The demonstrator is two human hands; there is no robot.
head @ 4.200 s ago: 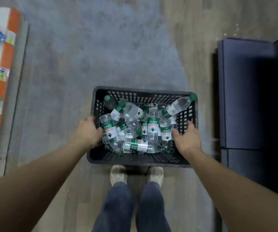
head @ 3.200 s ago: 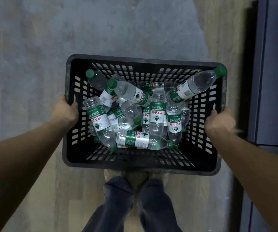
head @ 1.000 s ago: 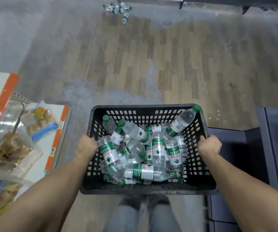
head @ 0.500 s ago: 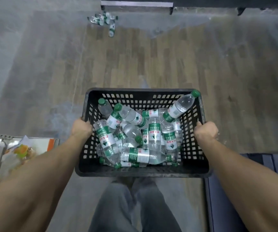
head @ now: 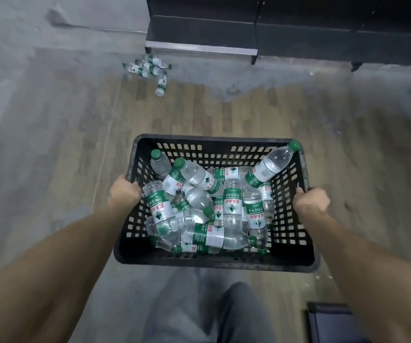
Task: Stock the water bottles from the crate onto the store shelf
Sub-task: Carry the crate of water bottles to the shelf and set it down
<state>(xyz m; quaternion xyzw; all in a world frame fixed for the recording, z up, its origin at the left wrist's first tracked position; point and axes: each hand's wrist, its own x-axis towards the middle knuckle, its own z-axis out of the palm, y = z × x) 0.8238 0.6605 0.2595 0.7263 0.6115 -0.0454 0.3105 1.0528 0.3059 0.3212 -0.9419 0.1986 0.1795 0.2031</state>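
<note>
Shelf (head: 298, 33) nearer now; hands grip crate (head: 214, 261) (plank floor (head: 249, 112) below).

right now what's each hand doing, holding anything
Left hand: closed, gripping the crate's left rim.
Right hand: closed, gripping the crate's right rim.

We see black slotted crate (head: 214, 261) held off floor, clear green-capped water bottles (head: 205, 206) jumbled inside; dark store shelf (head: 286, 33) ahead
</note>
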